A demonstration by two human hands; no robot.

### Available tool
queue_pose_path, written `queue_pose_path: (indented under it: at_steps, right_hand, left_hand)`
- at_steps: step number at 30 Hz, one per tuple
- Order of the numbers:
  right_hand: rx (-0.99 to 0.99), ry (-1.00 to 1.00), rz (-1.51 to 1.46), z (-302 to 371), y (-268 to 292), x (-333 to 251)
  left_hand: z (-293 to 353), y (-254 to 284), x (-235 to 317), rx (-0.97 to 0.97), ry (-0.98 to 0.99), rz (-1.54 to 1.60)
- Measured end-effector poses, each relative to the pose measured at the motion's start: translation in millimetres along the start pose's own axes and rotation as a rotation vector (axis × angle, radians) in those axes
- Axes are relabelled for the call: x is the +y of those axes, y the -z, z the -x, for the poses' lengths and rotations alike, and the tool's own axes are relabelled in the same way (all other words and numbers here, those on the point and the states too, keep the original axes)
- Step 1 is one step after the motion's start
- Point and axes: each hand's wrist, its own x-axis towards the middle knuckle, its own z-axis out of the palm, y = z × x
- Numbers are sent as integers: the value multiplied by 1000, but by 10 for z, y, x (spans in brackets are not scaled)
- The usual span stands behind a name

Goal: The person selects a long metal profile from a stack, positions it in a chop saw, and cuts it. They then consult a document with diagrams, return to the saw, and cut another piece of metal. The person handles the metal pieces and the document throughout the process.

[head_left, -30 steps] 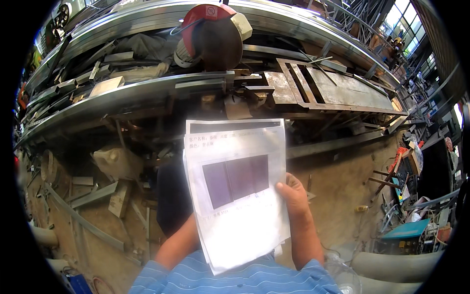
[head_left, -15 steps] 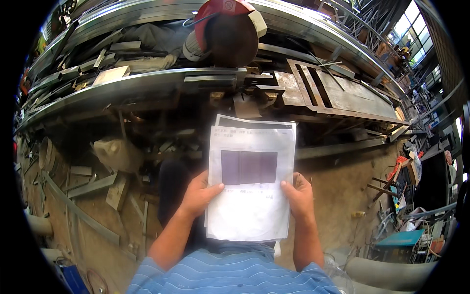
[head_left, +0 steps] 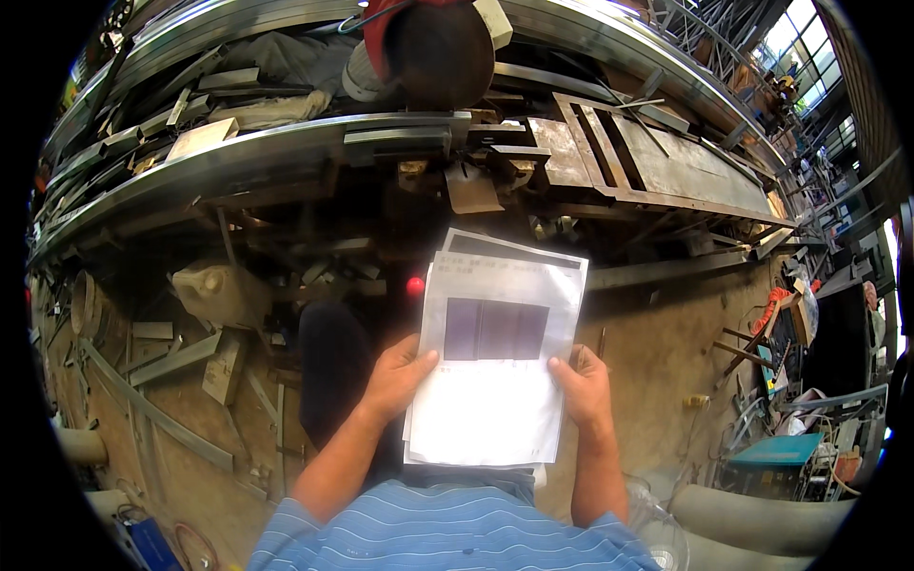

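Observation:
Several white printed paper sheets (head_left: pixel 495 409) are held up before my body, stacked loosely with a back sheet fanned out at the top. On the front sheet, lines of print run above a dark purplish rectangular picture. My left hand (head_left: pixel 400 376) pinches the left edge, thumb on the front and fingers behind. At the right edge my right hand (head_left: pixel 583 381) grips in the same way. The fingers behind the paper are mostly hidden. Beyond the sheets stands a cut-off saw (head_left: pixel 438 57) with a red guard and a large dark round disc.
Metal profiles (head_left: pixel 286 138) lie along the bench, with a rusty steel frame table (head_left: pixel 685 162) at right. Offcuts (head_left: pixel 181 362) and a whitish plastic jug (head_left: pixel 219 290) are on the floor at left. A wooden stool (head_left: pixel 747 347) and a teal panel (head_left: pixel 776 449) stand at right.
The sheets have tilted clockwise, their top shifting right, and the back sheet shows more. The view has shifted slightly. A red round thing now shows left of the paper. Both hands keep their hold.

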Motion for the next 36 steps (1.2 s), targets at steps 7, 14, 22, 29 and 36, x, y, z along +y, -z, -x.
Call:
queue_pose_path:
  at_steps: [7, 14, 22, 29, 36]
  right_hand:
    - [26, 7, 0, 3, -31, 18]
    - [21, -14, -43, 25, -51, 68]
    - [-1, -30, -62, 73, -61, 74]
    - [-3, -41, -84, 121, -62, 90]
    - [84, -25, -122, 137, -52, 116]
  left_hand:
    - [9, 10, -76, 12, -2, 25]
    - [19, -24, -51, 27, -28, 32]
    - [-15, -45, -99, 69, -95, 49]
    - [-19, -10, -139, 112, -62, -34]
    - [-22, -24, -152, 42, 42, -100]
